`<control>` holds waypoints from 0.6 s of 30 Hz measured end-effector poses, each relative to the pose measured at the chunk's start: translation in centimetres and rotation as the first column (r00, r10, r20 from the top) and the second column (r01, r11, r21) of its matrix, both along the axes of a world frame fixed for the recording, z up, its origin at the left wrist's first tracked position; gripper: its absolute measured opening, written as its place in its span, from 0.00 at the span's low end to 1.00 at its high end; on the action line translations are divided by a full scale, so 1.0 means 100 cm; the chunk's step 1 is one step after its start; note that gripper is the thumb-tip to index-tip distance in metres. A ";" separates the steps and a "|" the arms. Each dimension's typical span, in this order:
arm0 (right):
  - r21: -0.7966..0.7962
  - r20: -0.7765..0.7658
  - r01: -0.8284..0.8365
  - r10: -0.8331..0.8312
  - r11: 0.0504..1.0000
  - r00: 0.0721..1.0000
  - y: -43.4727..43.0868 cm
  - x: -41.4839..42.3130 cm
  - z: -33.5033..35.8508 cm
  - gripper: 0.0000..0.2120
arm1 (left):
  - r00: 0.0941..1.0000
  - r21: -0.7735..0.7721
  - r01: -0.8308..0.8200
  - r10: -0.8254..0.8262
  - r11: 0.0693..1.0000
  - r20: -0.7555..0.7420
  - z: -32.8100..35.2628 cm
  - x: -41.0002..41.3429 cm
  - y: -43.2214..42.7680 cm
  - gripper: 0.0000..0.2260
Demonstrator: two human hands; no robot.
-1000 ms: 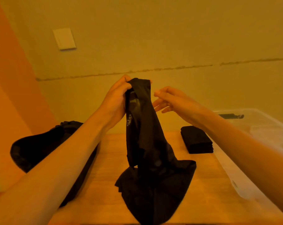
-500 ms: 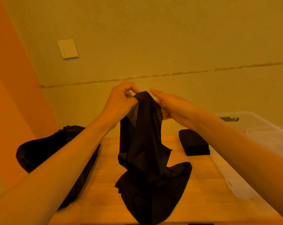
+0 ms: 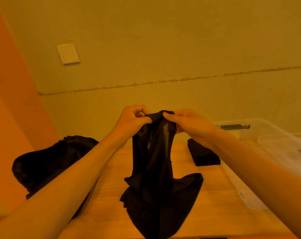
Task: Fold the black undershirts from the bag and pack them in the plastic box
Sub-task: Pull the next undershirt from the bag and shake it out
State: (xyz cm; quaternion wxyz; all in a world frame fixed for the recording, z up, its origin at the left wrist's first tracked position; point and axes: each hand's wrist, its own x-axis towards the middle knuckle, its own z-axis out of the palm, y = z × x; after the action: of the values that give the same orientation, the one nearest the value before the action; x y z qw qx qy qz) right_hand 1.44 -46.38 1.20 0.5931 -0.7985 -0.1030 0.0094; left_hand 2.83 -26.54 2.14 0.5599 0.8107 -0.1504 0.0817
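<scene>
The left hand (image 3: 132, 118) was closed on the top edge of the black undershirt (image 3: 156, 169), thumb and curled fingers pinching the fabric. The right hand (image 3: 186, 123) gripped the same edge just beside it, thumb on top and fingers tucked beneath, so that both hands pinched the bunched hem between them above the wooden table (image 3: 206, 204). The garment hung down from that grip as a narrow, partly see-through column, and its lower part lay crumpled on the tabletop near the front edge.

A second before, only the left hand had held the shirt, raised higher, while the right hand hovered open alongside with its fingers spread. Half a second before, the right hand had reached the fabric with fingers still extended. By this moment both hands had closed on the cloth and come lower, and the pale marking seen earlier on the fabric had turned out of sight.

The black bag (image 3: 47, 163) sat slumped on the table's left side, partly behind the left forearm. A folded black undershirt (image 3: 205, 156) lay flat on the table to the right, just beside the clear plastic box (image 3: 267, 135), which stood at the right edge; whether the two touched could not be told. A white wall switch plate (image 3: 68, 53) was mounted on the wall above. No readable writing or brand showed anywhere.
</scene>
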 end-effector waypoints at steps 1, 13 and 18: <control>0.058 0.044 0.015 -0.017 0.998 0.999 0.001 0.000 0.001 0.15 | 1.000 0.006 0.020 -0.020 1.000 -0.020 -0.004 0.001 0.000 0.02; 0.401 -0.051 0.162 -0.154 0.902 0.987 0.002 0.007 0.001 0.08 | 0.990 0.441 -0.144 0.134 0.886 0.053 -0.067 0.017 0.008 0.10; 0.548 -0.199 0.169 -0.068 0.819 0.978 0.000 0.011 0.002 0.10 | 0.911 0.485 -0.210 0.350 0.849 -0.218 -0.132 0.019 0.039 0.06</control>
State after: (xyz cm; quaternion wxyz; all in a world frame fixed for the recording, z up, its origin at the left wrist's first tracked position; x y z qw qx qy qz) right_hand 2.52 -46.39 1.41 0.8077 -0.5896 -0.0002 0.0099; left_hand 4.72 -22.69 -11.03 0.3544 0.9341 0.0420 0.0030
